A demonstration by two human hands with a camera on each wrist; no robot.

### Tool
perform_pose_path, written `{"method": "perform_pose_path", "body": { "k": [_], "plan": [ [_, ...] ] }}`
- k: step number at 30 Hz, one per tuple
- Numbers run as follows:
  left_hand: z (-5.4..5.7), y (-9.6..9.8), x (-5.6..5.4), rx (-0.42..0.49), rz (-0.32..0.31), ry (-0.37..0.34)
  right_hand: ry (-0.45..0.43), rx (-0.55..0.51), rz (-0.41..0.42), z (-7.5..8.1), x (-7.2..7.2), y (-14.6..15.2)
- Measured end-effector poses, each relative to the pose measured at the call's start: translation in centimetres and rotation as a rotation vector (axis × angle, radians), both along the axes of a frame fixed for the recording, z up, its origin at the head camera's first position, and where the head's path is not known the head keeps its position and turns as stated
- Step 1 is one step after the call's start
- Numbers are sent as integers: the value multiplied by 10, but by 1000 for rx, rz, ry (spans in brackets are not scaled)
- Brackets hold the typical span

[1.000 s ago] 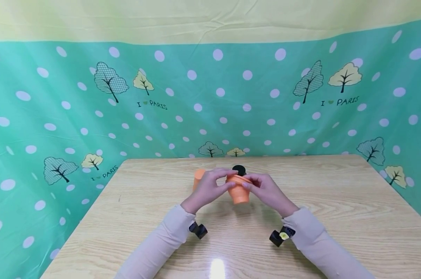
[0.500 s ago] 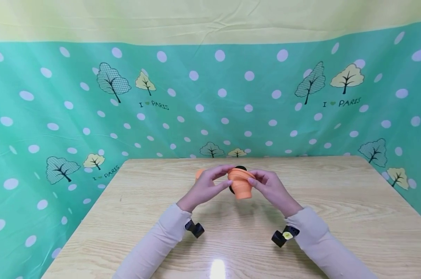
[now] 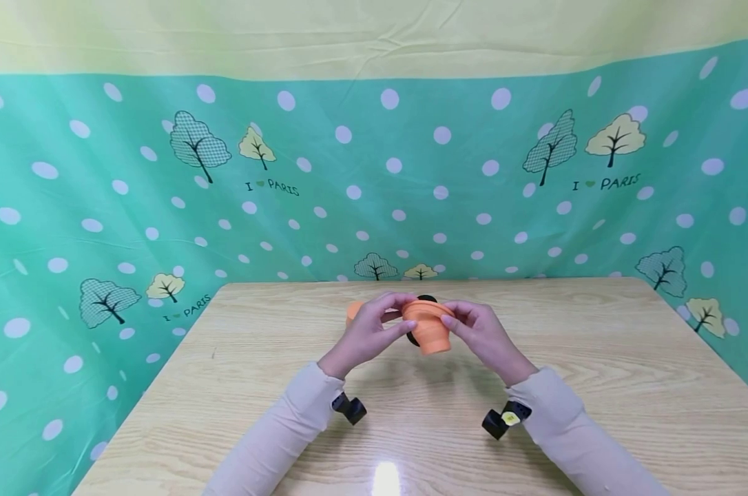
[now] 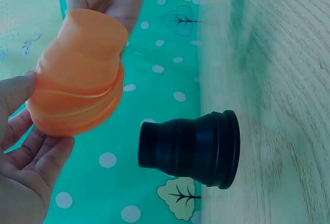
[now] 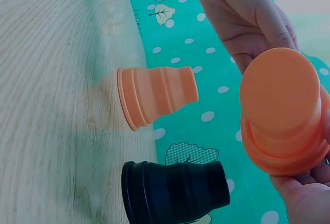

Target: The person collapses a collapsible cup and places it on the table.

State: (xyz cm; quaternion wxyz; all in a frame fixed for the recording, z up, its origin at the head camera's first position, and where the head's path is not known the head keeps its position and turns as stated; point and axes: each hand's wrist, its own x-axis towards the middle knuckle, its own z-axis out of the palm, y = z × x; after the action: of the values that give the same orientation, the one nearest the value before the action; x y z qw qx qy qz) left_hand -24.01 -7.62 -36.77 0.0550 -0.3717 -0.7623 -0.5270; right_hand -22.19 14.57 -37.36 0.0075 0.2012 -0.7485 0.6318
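My left hand [image 3: 370,331] and right hand [image 3: 482,337] hold an orange stepped, collapsible-looking cup [image 3: 432,329] between them above the table. Fingers and thumbs pinch its wide rim from both sides, and its narrow base points down and toward me. In the left wrist view the walls of this cup [image 4: 82,74] look unevenly folded near the rim. Behind it a black cup [image 4: 191,149] of like shape stands rim down on the table, mostly hidden in the head view. A second orange cup [image 5: 159,95] also stands rim down, partly behind my left hand in the head view.
The wooden table [image 3: 256,413] reaches back to a green dotted curtain [image 3: 312,179] printed with trees. Black wrist cameras hang from both of my wrists, low over the tabletop.
The held orange cup has tilted and risen slightly, so its rim now covers most of the black cup's top. Both hands keep their hold, and the fingers have shifted a little on the rim.
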Motion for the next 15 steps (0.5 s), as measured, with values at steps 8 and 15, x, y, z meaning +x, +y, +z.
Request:
{"method": "perform_pose_path", "body": {
  "k": [8,15],
  "plan": [
    [-3,3,-1,4,52,33,17,11,6,-4,-2,1],
    [-5,4,-2,-1,84,62,-19,-1,2,-7,-5,1]
  ]
}}
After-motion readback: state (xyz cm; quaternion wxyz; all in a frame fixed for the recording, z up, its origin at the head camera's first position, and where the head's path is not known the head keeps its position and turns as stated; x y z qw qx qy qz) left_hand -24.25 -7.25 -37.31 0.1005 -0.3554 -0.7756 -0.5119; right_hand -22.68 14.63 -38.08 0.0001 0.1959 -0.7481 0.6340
